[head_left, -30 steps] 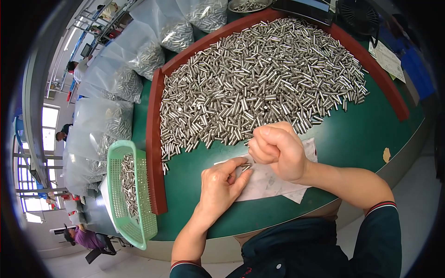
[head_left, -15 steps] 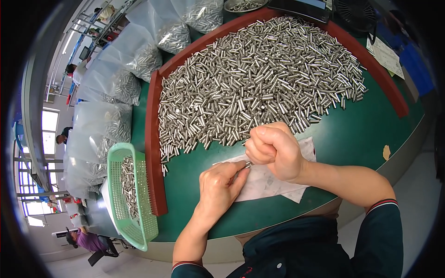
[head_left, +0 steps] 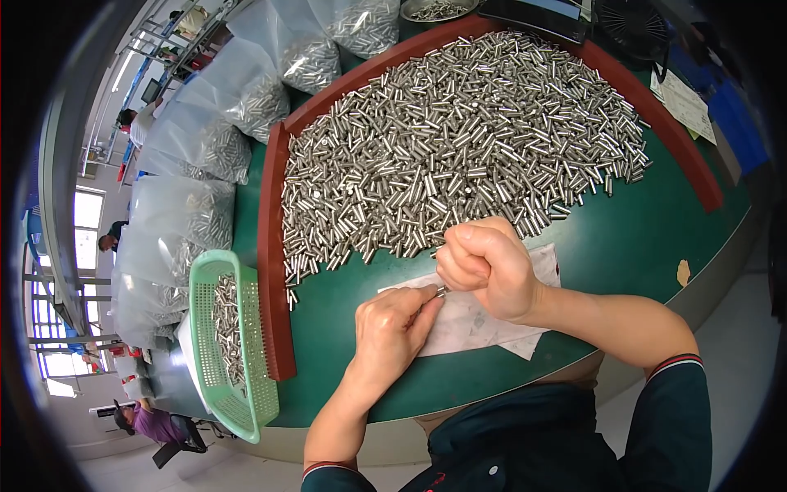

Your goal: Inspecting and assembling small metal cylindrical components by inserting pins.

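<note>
Between the thumb and fingers of my left hand (head_left: 388, 325) a small metal pin (head_left: 441, 290) is pinched, its shiny end pointing toward my other hand. Close beside it, my right hand (head_left: 489, 268) is curled into a fist; what lies inside its fingers, if anything, is hidden. Both hands are over a stained white cloth (head_left: 467, 321) on the green tabletop (head_left: 344, 316). Just beyond them spreads a large heap of loose metal pins (head_left: 459, 139), short silvery cylinders lying in all directions.
A dark red wooden border (head_left: 273, 254) fences the heap. Left of it stands a green plastic basket (head_left: 264, 402) partly filled with pins. Clear plastic bags (head_left: 176, 213) of pins line the left side. A metal bowl, a black fan (head_left: 630, 29) and papers (head_left: 684, 102) sit at the back.
</note>
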`<state>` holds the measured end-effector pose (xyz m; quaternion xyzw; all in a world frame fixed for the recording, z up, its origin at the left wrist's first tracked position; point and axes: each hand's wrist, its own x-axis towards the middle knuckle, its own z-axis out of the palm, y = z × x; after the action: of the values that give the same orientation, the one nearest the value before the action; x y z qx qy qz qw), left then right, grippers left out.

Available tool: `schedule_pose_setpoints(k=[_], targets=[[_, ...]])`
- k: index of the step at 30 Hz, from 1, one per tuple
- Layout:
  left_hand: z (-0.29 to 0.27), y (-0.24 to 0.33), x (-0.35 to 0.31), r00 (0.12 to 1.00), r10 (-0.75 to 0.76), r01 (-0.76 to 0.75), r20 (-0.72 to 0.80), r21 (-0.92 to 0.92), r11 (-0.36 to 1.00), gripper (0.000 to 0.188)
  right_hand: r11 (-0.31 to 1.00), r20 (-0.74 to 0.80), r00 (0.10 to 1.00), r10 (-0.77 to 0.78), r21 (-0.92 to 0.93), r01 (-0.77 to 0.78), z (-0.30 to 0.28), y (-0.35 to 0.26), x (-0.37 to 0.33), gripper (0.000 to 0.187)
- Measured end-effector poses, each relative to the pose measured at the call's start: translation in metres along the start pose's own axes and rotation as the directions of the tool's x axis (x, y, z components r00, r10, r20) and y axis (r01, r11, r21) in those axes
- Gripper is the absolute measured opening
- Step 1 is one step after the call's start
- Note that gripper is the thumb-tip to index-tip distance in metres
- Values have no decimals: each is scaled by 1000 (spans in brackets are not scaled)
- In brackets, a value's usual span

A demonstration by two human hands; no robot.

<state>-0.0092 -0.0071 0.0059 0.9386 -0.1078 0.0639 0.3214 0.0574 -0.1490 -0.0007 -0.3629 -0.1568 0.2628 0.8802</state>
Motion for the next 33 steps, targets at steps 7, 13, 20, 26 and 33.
schedule_pose_setpoints(k=[7,13,20,26,33], targets=[[-1,-3,-1,1000,-6,6,13,-21,1000,8,999,-7,1000,24,-44,-24,6,3,0,38],[6,-13,-8,989,137,-135,-59,41,990,11,997,-34,999,6,-83,-8,10,0,-5,37],[10,-16,-9,977,197,-179,-80,193,965,11,999,14,999,28,-42,-28,10,5,-3,40],[-8,-12,-6,999,-33,33,8,-97,995,13,1000,-14,1000,16,-20,-16,8,7,-3,39],[-17,-26,-6,854,-59,509,517,-854,-108,16,999,5,1000,10,-43,-10,10,5,-3,40]])
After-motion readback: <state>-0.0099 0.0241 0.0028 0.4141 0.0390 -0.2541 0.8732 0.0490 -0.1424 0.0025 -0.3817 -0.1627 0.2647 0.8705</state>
